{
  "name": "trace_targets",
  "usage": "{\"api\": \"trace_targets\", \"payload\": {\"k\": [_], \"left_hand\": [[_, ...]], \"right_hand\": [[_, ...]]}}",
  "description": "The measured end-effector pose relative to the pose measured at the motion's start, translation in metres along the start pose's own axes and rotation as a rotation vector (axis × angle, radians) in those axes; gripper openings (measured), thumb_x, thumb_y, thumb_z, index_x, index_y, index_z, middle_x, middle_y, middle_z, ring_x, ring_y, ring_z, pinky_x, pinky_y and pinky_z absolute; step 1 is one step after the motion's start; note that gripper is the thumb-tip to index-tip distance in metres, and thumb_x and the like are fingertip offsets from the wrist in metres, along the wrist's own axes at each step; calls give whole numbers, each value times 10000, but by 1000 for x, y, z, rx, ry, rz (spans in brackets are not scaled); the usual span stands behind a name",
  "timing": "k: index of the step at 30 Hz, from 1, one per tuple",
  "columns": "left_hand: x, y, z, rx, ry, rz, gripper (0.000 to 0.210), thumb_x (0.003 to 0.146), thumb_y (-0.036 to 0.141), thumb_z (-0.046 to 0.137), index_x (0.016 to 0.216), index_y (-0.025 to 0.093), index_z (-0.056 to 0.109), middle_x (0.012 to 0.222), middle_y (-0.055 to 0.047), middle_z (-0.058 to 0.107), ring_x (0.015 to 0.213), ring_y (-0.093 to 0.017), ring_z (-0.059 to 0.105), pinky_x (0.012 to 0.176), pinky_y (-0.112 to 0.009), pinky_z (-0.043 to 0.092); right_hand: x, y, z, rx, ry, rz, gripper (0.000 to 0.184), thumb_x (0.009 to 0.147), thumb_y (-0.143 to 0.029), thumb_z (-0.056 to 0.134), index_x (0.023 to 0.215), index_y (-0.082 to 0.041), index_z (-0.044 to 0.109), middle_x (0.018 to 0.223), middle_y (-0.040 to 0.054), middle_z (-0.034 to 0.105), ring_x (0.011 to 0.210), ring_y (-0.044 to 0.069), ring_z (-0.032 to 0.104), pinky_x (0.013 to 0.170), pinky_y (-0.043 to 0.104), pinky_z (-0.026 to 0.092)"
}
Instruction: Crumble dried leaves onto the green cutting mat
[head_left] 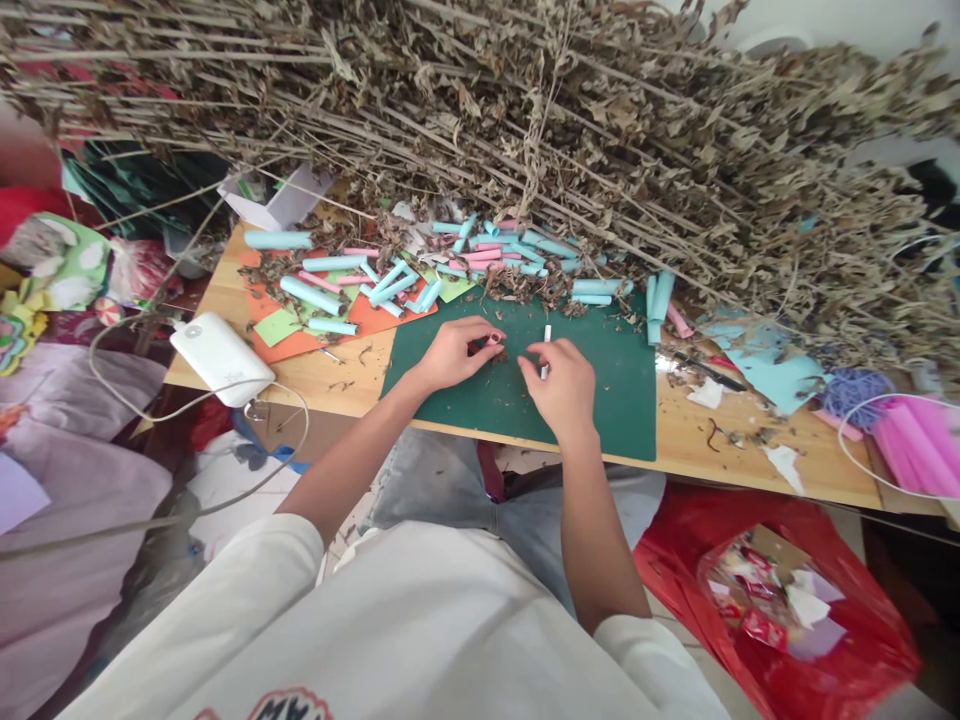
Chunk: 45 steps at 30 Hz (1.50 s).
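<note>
Between the thumb and fingers of my left hand (pixel 459 352) is a small rolled pink paper tube (pixel 494 340), its open end facing right. My right hand (pixel 561 385) is just across from it, fingers curled inward and thumb close to the forefinger. Anything pinched there is too small to make out. A thin white stick (pixel 547 333) shows beside the right fingers, partly covered by them; whether it is held or lies flat is unclear. Both hands are over a dark green cutting mat (pixel 622 400), which carries scattered leaf crumbs.
Blue paper tubes (pixel 311 295) and pink ones lie behind the mat among dried leaves. A large heap of dried stalks (pixel 480 120) fills the back. On the left is a white power bank (pixel 221 358) with a cable. A red bag (pixel 840 640) hangs front right.
</note>
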<state>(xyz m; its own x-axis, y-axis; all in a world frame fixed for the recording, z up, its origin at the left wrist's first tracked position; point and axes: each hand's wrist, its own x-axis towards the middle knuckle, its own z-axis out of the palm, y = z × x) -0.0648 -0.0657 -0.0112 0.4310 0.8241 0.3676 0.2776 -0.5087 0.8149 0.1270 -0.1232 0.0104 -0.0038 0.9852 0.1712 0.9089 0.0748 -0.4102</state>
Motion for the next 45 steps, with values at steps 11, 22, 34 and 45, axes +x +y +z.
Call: {"api": "trace_targets", "payload": {"k": [11,22,34,45], "left_hand": [[0,-2,1,27,-46,46,165,883,240,583,947,163,715,957,-83,726,838,-157,668,717,-256,513],[1,-2,-1,61,-73,-7,121,843,187,603,886,175,715,830,-42,707,798,-150,636,729,-256,483],[0,-3,-1,66,-69,24,162,890,267,594,928,177,723,872,-64,720,836,-169,647,754,-279,501],[0,-3,1,83,-51,28,164,888,249,590,969,181,714,914,-63,724,857,-173,654,769,-288,508]], "right_hand": [[6,-8,20,166,19,-98,189,915,-260,521,893,-202,699,854,64,614,835,211,570,761,326,451],[2,-18,19,341,165,-23,138,891,-242,528,824,-192,637,800,26,581,724,155,544,731,287,462],[4,-13,23,364,109,-7,184,889,-283,565,931,-187,715,861,51,639,713,164,575,731,309,490],[7,-4,9,22,51,-95,314,914,-172,448,1094,-194,705,992,117,655,940,268,539,838,401,460]]}}
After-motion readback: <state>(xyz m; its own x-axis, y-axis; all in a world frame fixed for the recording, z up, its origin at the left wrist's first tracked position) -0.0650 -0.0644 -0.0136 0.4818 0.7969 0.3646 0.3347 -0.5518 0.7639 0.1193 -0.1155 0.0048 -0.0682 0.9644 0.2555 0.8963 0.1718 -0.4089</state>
